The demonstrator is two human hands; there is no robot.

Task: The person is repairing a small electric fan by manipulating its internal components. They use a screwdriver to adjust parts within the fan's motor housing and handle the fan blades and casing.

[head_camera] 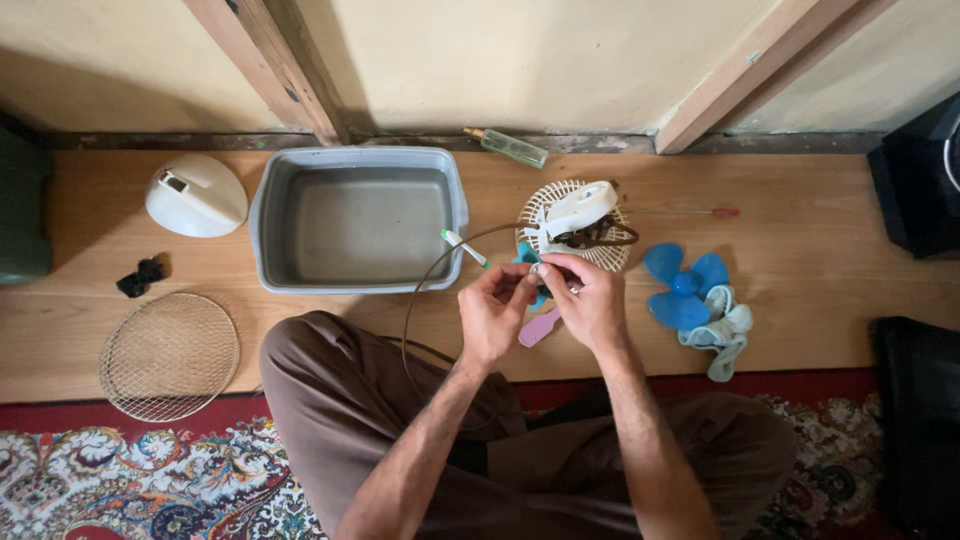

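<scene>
My left hand (pixel 495 310) and my right hand (pixel 592 300) meet above the wooden floor, fingertips pinched together on a small pale part (pixel 537 269) too tiny to identify. A thin brown cord (pixel 420 290) curves from my hands toward my knee. Just beyond my hands lies a white fan motor housing (pixel 578 207) on a cream fan grille (pixel 545 205). A pink flat piece (pixel 540 328) and a teal object lie under my hands. A white pen-like tool with a green tip (pixel 464 248) rests by the tub's corner.
A grey plastic tub (pixel 358 160) holds water at centre. A white fan base (pixel 195 195), a small black part (pixel 140 277) and a round wire grille (pixel 168 355) lie left. Blue fan blades (pixel 683 285), a cloth (pixel 722 335), a red-handled screwdriver (pixel 700 212) and a bottle (pixel 510 147) lie right.
</scene>
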